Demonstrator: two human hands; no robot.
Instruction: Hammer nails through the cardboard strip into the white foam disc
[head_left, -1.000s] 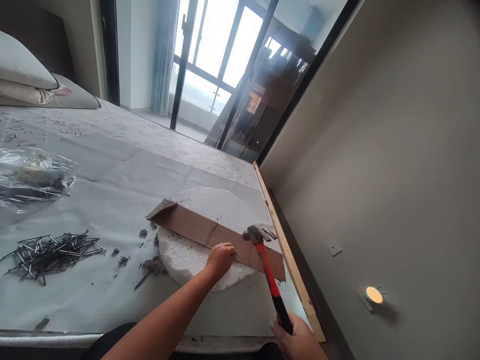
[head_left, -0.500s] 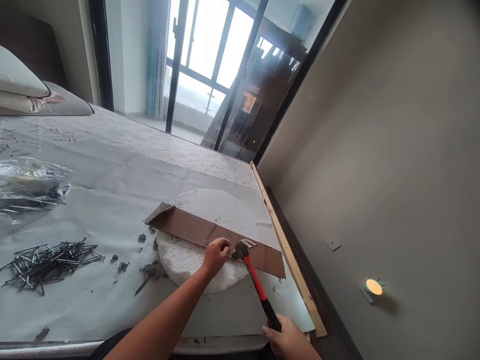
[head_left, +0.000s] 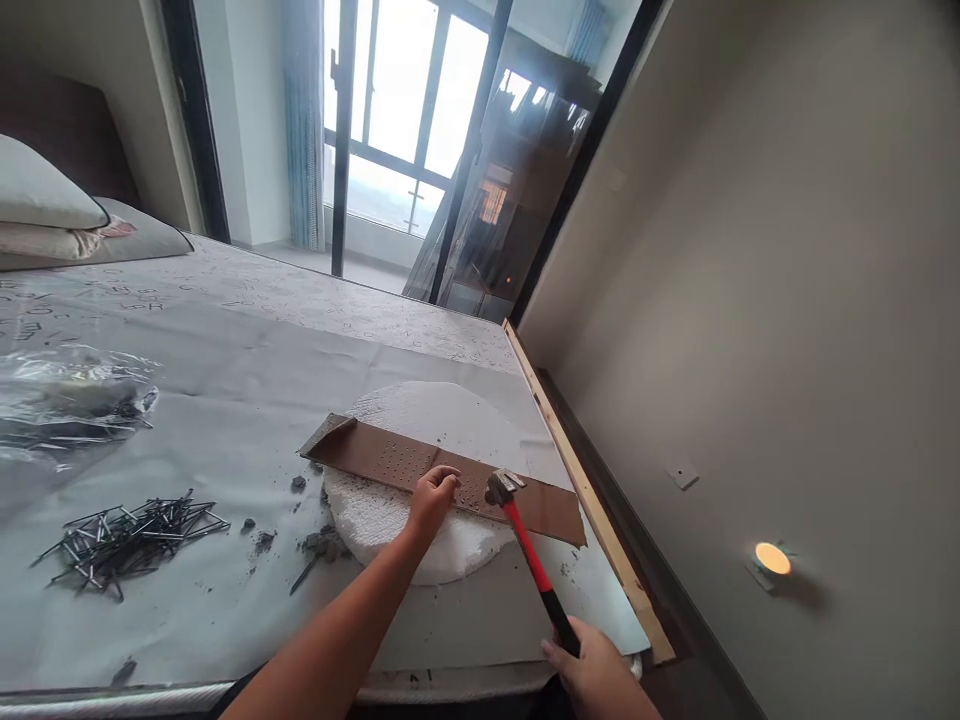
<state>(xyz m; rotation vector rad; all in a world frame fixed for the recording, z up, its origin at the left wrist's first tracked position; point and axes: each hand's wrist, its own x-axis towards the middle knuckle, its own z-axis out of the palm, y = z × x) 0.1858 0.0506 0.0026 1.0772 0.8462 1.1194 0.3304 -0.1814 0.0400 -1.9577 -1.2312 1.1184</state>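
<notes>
My left hand (head_left: 433, 498) rests over the middle of a brown strip of board (head_left: 544, 508), its thumb and fingers pinched together. What lies between the fingertips, if anything, is too small to make out. Rows of small holes run across the board, left of the hand, with more beside it. Under the board lies a round white foam slab (head_left: 442, 405). In my right hand (head_left: 600, 668) is the black end of a claw hammer (head_left: 534, 550) with a red and black handle. The hammer's head is over the board, just right of my left hand.
A heap of nails (head_left: 135, 540) lies on the grey sheet (head_left: 247, 400) at left, below a clear plastic bag (head_left: 82, 400). Dark crumbs (head_left: 322, 545) and a loose nail are near the slab. A wooden rail (head_left: 577, 470) runs along the wall side.
The view has shifted slightly. My left hand has moved a little left along the board, and the gap between it and the hammer head has widened.
</notes>
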